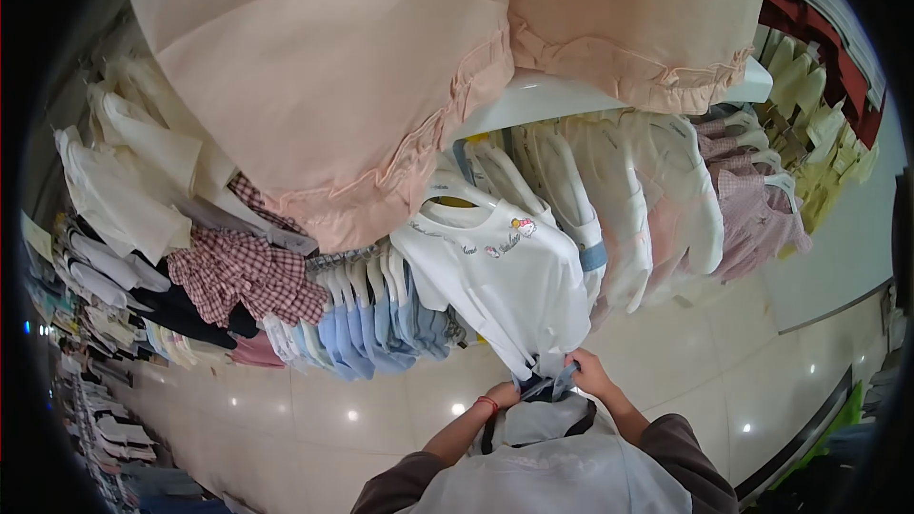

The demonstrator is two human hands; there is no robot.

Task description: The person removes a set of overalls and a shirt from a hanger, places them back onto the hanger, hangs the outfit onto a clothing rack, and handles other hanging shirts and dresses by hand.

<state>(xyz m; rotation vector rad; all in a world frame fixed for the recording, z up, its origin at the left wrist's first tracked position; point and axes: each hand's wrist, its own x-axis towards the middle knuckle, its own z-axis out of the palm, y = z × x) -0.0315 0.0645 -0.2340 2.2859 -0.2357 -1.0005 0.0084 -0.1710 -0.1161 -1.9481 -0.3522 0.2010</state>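
Note:
A white long-sleeved shirt (505, 247) with small cartoon prints and lettering at its chest hangs on a white hanger in front of me. Below its hem, a blue-grey garment (545, 386) is stretched between my hands; its kind is not clear. My left hand (502, 394), with a red band at the wrist, is closed on its left edge. On the other side my right hand (588, 373) pinches its right edge near the shirt's bottom. Parts of the fingers are hidden by the cloth.
Large pink ruffled garments (333, 67) hang close overhead. More light tops (609, 200) and a pink checked dress (757, 209) hang to the right. Blue-and-white clothes (367, 324) and a red checked garment (249, 276) line the left. The tiled floor (362, 428) is shiny.

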